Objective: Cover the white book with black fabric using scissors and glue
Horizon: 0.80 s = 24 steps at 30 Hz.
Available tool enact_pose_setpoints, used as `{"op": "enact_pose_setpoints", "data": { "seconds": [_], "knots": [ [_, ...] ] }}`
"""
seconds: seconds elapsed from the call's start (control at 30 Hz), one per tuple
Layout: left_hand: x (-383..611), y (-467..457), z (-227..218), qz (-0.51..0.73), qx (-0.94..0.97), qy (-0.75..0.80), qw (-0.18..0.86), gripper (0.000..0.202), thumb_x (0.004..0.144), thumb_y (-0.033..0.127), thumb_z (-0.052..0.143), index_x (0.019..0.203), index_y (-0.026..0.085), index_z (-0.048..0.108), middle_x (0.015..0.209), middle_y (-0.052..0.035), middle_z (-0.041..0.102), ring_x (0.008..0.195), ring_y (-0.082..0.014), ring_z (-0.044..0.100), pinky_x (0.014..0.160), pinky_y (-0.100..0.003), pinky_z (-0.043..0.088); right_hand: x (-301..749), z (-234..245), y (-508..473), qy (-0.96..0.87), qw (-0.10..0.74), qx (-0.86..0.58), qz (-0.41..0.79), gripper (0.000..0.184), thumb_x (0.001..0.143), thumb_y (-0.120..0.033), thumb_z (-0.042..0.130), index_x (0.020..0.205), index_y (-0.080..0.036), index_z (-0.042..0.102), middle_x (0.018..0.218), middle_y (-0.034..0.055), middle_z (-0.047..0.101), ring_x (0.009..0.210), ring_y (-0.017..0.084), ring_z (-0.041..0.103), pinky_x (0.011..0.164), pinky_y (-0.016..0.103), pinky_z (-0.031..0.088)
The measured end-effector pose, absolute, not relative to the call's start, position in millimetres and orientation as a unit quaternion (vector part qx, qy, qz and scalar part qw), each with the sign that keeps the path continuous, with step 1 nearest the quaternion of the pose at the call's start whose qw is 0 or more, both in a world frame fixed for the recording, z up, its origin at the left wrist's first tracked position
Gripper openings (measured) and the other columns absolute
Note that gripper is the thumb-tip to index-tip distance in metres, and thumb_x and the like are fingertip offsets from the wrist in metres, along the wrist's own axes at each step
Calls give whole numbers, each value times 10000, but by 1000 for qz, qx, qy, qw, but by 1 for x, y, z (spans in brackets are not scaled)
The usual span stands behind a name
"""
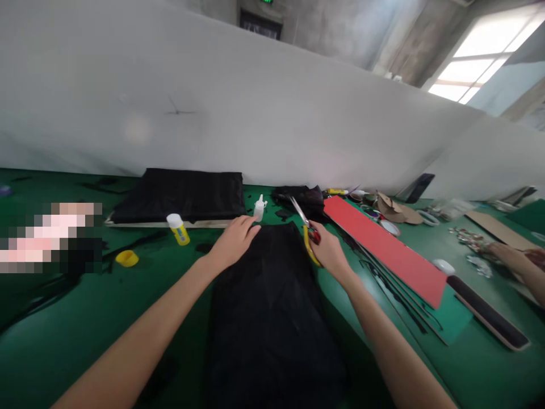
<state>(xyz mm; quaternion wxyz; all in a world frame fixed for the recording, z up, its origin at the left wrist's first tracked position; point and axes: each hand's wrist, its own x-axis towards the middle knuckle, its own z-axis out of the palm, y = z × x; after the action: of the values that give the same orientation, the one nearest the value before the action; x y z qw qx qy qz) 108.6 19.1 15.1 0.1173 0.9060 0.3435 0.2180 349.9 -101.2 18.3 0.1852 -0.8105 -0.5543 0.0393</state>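
Observation:
A long piece of black fabric (pixel 272 307) lies in front of me, running from the near edge toward the middle of the table. My left hand (pixel 237 238) rests at its far left corner, fingers stretched forward and flat. In my right hand (pixel 328 247), at the far right corner, are scissors (pixel 312 238) with yellow and red handles. Their metal blades point away and to the left, raised above the table. Just beyond my left fingertips stands a small white bottle (pixel 259 208) with a nozzle.
A folded black fabric stack (pixel 191 196), a glue stick (pixel 179 229) and its yellow cap (pixel 127 258) are at the left. Right of me lie a red board (pixel 387 250), a dark narrow block (pixel 488 312) and another person's hand (pixel 506 255). A white partition (pixel 255 108) rises behind.

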Motion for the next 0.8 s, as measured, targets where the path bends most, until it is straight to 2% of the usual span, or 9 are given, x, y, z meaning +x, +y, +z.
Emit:
{"op": "enact_pose_setpoints", "data": {
  "seconds": [0.07, 0.17, 0.37, 0.47, 0.53, 0.6, 0.67, 0.73, 0.8],
  "knots": [
    [91, 24, 23, 233, 896, 358, 122, 446, 1008, 360, 225, 1224, 155, 557, 1222, -77, 602, 1142, -175, 550, 1037, -322, 415, 362, 20, -119, -545, 162, -822, 25, 466, 869, -221, 495, 1333, -185, 475, 1144, 98, 687, 1015, 260, 664, 821, 320, 482],
    [70, 24, 23, 222, 893, 371, 126, 403, 993, 323, 282, 1170, 153, 603, 1182, -84, 638, 1111, -207, 580, 1019, -376, 440, 371, 14, -142, -537, 115, -835, 16, 460, 865, -221, 501, 1316, -134, 493, 1105, 142, 691, 971, 290, 674, 792, 349, 485],
    [59, 20, 3, 195, 903, 361, 132, 397, 968, 276, 347, 1284, 138, 544, 1299, -96, 579, 1257, -222, 483, 1111, -394, 362, 368, 8, -155, -578, 7, -816, 8, 450, 883, -192, 509, 1317, -73, 517, 1068, 195, 677, 1004, 312, 652, 843, 389, 467],
    [57, 23, -1, 190, 901, 366, 138, 424, 967, 311, 371, 1339, 148, 490, 1342, -103, 547, 1280, -226, 469, 1103, -393, 374, 359, 30, -144, -594, -38, -804, 10, 370, 816, -181, 615, 1172, -83, 640, 878, 182, 707, 854, 341, 685, 727, 402, 494],
    [55, 24, -3, 190, 901, 365, 138, 440, 958, 369, 407, 1342, 170, 487, 1342, -99, 541, 1280, -235, 466, 1098, -399, 377, 345, 48, -127, -610, -40, -792, -5, 294, 833, -157, 579, 1104, -90, 673, 841, 182, 702, 827, 342, 685, 690, 400, 498],
    [54, 24, -4, 193, 902, 360, 136, 459, 938, 439, 448, 1318, 189, 513, 1313, -97, 545, 1254, -247, 477, 1078, -407, 395, 322, 60, -103, -641, -11, -767, -35, 352, 906, -160, 463, 1219, -97, 608, 997, 197, 689, 960, 330, 658, 773, 414, 495],
    [54, 23, -6, 199, 903, 356, 133, 491, 917, 487, 476, 1306, 192, 525, 1282, -103, 545, 1228, -257, 485, 1057, -417, 408, 295, 58, -76, -681, 31, -730, -56, 438, 968, -250, 393, 1380, -121, 466, 1207, 177, 629, 1138, 288, 583, 921, 400, 455],
    [54, 20, -7, 206, 903, 355, 129, 501, 910, 498, 484, 1297, 183, 532, 1264, -112, 545, 1218, -267, 486, 1053, -433, 406, 271, 43, -55, -714, 59, -695, -54, 453, 975, -337, 413, 1388, -157, 462, 1314, 132, 584, 1218, 235, 536, 991, 341, 427],
    [55, 18, -8, 215, 901, 356, 126, 497, 907, 493, 491, 1286, 175, 539, 1254, -120, 548, 1215, -277, 486, 1052, -452, 402, 256, 19, -43, -727, 79, -680, -51, 455, 971, -366, 431, 1364, -145, 496, 1363, 131, 555, 1270, 231, 500, 1046, 347, 394]
  ]
}}
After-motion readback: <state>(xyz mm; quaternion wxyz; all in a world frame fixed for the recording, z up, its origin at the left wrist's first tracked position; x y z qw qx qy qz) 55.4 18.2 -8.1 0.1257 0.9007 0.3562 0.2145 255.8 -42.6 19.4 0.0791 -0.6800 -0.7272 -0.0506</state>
